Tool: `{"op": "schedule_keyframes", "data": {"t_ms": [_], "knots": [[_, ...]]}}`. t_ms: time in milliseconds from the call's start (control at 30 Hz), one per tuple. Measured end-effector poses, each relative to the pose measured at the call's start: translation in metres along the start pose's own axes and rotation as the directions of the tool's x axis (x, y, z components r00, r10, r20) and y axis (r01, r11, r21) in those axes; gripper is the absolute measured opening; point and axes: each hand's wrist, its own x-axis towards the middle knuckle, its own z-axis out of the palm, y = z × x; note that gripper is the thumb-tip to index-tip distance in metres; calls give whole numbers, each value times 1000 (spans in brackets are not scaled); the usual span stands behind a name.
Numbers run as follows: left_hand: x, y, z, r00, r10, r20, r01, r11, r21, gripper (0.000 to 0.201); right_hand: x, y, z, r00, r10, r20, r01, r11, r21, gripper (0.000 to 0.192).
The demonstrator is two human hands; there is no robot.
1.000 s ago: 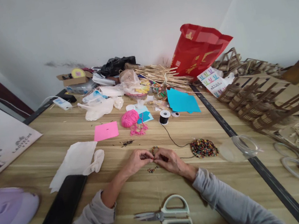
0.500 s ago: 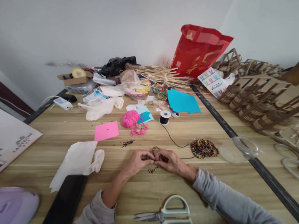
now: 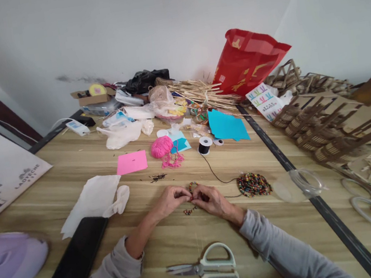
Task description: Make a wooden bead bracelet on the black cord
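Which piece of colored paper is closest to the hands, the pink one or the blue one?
The pink paper, lying flat left of the pink yarn ball. The blue paper sits farther back, near the red bag.

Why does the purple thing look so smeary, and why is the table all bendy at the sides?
Head view: the purple thing sits at the wide lens's edge, so it smears; the same lens bends the table. The hands and scissors in the middle look sharper; light is soft, shadows faint.
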Motion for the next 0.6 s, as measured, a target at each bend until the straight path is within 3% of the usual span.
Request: {"op": "schedule_keyframes", "data": {"t_ms": [433, 600], "knots": [[1, -4, 0, 999, 11, -30, -12, 999, -52, 7, 2, -1, 0, 997, -67, 28, 69, 995, -72, 11], [1, -2, 0, 999, 8, -47, -9, 1000, -29, 9, 2, -5, -1, 995, -100, -19, 96, 987, -128, 4]]}}
